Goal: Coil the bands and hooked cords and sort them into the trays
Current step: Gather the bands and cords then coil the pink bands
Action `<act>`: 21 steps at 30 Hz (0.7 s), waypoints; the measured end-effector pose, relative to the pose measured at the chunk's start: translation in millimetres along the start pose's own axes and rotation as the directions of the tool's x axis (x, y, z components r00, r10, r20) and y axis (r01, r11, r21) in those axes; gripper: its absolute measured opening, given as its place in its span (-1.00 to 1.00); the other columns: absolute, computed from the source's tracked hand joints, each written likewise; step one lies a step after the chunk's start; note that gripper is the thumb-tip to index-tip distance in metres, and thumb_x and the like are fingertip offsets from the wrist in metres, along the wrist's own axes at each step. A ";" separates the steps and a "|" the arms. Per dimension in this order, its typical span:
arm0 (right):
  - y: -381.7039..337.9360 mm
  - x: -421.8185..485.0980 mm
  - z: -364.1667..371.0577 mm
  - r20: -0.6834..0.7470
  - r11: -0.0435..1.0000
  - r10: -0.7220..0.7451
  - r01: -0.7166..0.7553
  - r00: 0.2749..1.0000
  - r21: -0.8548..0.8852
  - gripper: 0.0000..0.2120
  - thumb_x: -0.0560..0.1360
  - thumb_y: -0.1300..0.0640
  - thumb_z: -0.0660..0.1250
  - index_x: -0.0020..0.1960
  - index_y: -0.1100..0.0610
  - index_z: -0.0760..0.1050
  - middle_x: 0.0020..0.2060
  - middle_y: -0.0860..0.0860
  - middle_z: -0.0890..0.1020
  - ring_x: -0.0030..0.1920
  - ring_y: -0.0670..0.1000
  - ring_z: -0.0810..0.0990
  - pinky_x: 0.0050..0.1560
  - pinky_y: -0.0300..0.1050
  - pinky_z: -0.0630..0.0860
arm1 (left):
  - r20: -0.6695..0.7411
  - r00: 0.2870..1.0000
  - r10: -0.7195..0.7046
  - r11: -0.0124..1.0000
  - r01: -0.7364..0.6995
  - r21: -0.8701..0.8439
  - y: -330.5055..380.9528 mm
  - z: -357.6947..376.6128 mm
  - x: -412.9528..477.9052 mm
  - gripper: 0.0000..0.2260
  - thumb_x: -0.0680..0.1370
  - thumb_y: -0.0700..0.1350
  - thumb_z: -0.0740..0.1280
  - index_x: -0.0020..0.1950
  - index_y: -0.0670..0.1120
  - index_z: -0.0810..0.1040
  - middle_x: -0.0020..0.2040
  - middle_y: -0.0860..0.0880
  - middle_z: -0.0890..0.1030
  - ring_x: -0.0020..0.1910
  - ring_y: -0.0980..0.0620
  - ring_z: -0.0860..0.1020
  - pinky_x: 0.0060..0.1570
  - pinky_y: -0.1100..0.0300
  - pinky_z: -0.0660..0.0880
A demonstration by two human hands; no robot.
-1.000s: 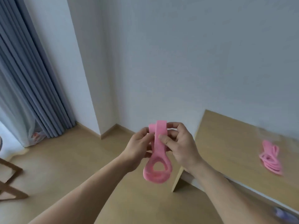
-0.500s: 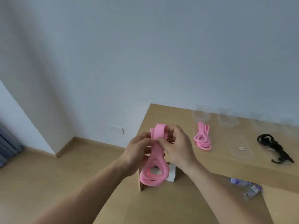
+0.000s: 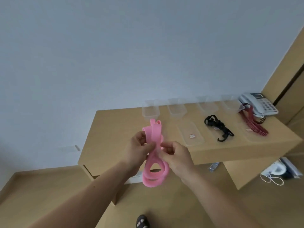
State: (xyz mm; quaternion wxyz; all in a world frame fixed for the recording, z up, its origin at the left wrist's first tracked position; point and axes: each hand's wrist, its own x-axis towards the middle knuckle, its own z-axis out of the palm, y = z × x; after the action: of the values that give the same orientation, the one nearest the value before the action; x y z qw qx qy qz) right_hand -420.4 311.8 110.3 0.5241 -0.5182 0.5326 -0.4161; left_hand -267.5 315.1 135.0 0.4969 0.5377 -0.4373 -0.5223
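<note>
A pink band (image 3: 154, 168), folded into several loops, hangs in the air in front of the wooden table (image 3: 115, 129). My left hand (image 3: 139, 148) pinches its middle from the left and my right hand (image 3: 176, 153) grips it from the right. A black hooked cord (image 3: 217, 127) lies coiled on the table. A dark red hooked cord (image 3: 251, 122) lies stretched out further right. Several clear trays stand along the wall, among them the leftmost tray (image 3: 150, 111).
Two flat clear lids lie on the table, one lid (image 3: 190, 134) near the black cord. A grey desk phone (image 3: 259, 104) sits at the table's far right. Under the table are a plastic bottle (image 3: 213, 167) and a white device (image 3: 278, 171). My sandalled foot (image 3: 142, 222) shows below.
My view has swung right, bringing the whole table, trays, black cord, red cord and phone into sight. Both hands still hold the pink band; the right hand has slid lower on it.
</note>
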 end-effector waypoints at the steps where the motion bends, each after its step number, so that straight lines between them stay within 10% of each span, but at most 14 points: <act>1: 3.1 7.6 -6.0 -0.006 0.999 0.020 -0.020 1.000 -0.031 -0.78 0.39 0.04 0.55 -0.02 0.00 0.58 -0.33 -0.13 0.61 -0.32 -0.16 0.62 -0.27 -0.25 0.56 | 0.010 1.000 -0.010 1.000 0.010 0.003 -2.1 7.8 11.3 -0.76 0.53 -0.39 0.33 0.11 -0.12 0.58 -0.06 -0.14 0.71 -0.19 -0.02 0.66 -0.32 0.18 0.55; 12: 17.7 118.5 -52.1 -0.178 0.976 0.204 -0.215 0.963 -0.041 -0.80 0.33 0.17 0.54 -0.12 0.18 0.57 -0.26 -0.01 0.65 -0.30 -0.07 0.59 -0.26 -0.18 0.53 | 0.223 0.960 -0.171 0.971 0.202 -0.125 -36.3 51.2 146.5 -0.82 0.56 -0.30 0.29 0.10 -0.13 0.58 -0.12 -0.11 0.64 -0.21 -0.02 0.62 -0.24 0.09 0.58; 21: 35.4 182.1 -60.0 -0.323 0.980 0.190 -0.161 0.927 0.116 -0.85 0.44 0.31 0.44 -0.03 0.17 0.53 -0.11 0.07 0.64 -0.22 -0.04 0.62 -0.21 -0.27 0.58 | 0.003 0.972 -0.235 0.970 0.235 -0.062 -63.7 48.3 218.0 -0.72 0.58 -0.35 0.17 0.05 -0.06 0.59 0.02 -0.01 0.71 -0.16 -0.07 0.64 -0.20 0.00 0.62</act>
State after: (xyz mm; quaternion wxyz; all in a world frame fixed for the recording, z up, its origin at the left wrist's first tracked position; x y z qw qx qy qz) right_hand -468.1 129.9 58.5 0.4840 -0.3673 0.6388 -0.4720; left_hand -303.1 103.6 46.0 0.4489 0.5710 -0.3531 -0.5898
